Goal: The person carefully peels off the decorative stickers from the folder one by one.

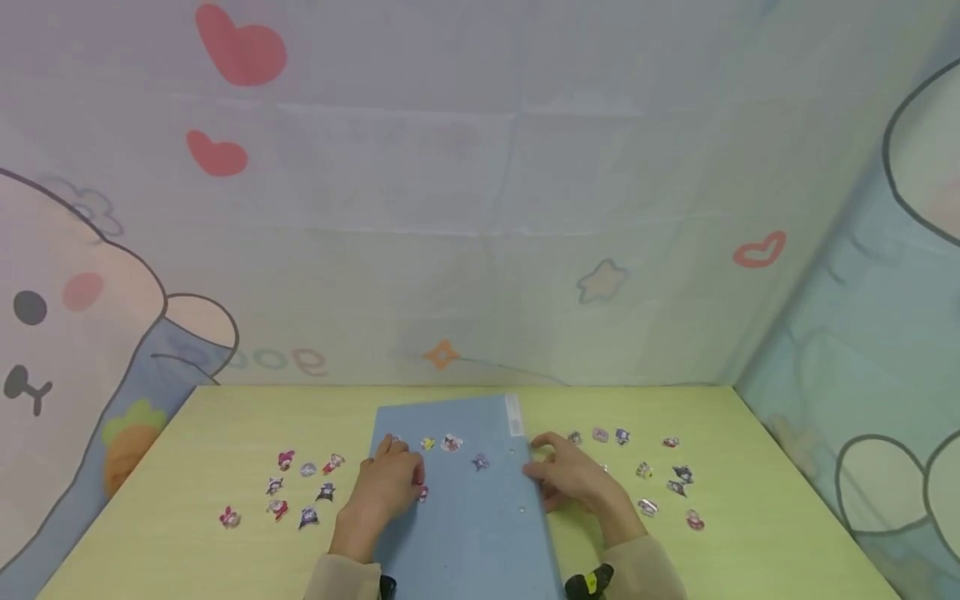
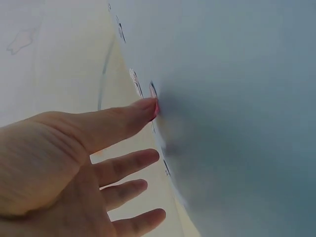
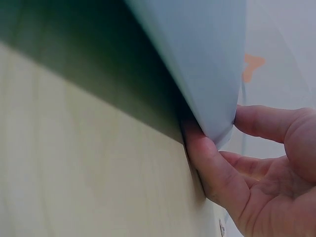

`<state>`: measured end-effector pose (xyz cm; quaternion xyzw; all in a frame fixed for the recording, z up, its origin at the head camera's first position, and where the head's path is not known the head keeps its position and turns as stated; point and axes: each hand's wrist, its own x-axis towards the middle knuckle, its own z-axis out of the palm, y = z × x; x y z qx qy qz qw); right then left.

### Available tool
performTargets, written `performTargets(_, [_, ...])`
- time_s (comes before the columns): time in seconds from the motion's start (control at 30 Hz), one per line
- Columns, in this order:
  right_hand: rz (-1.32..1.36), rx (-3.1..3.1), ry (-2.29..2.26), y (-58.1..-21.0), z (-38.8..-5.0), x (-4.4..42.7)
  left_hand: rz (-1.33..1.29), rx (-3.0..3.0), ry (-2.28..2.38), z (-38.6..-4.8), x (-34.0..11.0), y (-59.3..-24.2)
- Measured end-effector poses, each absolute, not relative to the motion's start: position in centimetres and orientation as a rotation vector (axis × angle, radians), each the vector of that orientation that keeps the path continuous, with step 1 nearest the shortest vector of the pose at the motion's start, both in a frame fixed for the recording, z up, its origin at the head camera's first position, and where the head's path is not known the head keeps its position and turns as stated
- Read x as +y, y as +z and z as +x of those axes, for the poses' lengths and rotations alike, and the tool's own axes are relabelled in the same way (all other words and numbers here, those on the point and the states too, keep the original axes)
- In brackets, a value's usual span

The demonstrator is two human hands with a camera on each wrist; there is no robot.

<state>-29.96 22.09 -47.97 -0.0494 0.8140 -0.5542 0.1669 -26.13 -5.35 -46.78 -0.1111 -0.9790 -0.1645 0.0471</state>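
Note:
A blue folder (image 1: pixel 472 537) lies on the table, with several small cartoon stickers (image 1: pixel 452 442) on its cover. At its left part is my left hand (image 1: pixel 386 485). In the left wrist view, the thumb presses a pink sticker (image 2: pixel 157 108) against the cover, while the other fingers spread loosely below. My right hand (image 1: pixel 573 473) holds the folder's right edge. The right wrist view shows that edge (image 3: pixel 212 74) pinched, one digit beneath it and another against its other side, with the edge raised off the table there. The sticker is partly hidden by the thumb.
Several loose stickers (image 1: pixel 308 470) lie on the yellow table (image 1: pixel 187 450) left of the folder. More stickers (image 1: pixel 644 471) lie to its right, some near the right hand. A printed cloth backdrop (image 1: pixel 465 192) hangs behind the table.

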Motion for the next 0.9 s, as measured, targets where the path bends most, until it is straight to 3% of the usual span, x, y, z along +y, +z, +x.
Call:
performTargets(0.6, [-0.144,2.313,-1.575,-48.3,-29.8,21.8,-0.381,-2.847,-0.436,-25.3,-6.3,-46.6])
performTargets(0.9, [-0.127,2.329,-1.569,-47.9,-29.8,21.8,-0.357,-2.883,-0.535,-22.9,-11.2,-45.9])
